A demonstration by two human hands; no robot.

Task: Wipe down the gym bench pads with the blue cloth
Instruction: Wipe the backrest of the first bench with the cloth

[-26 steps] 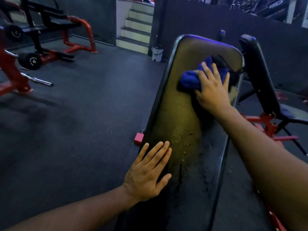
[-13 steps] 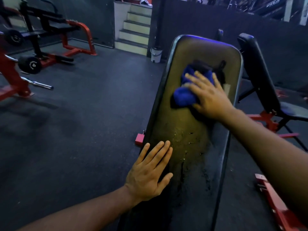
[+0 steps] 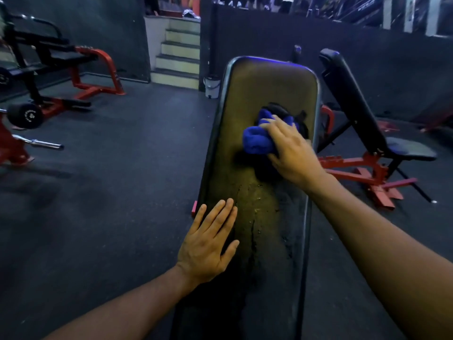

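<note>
A long black bench pad [image 3: 269, 89] stretches away from me up the middle of the view, worn and speckled with droplets along its centre. A bunched blue cloth [image 3: 256, 141] lies on the upper half of the pad. My right hand [image 3: 291, 150] grips the cloth, fingers curled over its top and thumb at its near side, and presses it on the pad. My left hand [image 3: 208, 244] rests flat near the pad's left edge, fingers straight and together.
A second black incline bench [image 3: 350, 99] on a red frame [image 3: 367, 173] stands close on the right. A small white bucket [image 3: 212, 85] and steps [image 3: 180, 57] are behind. A red weight machine [image 3: 61, 60] and barbell [image 3: 36, 142] are at the left, across dark rubber floor.
My right hand has dragged the blue cloth down the pad toward me and slightly left, bunching it more. My left hand has stayed flat in the same spot.
</note>
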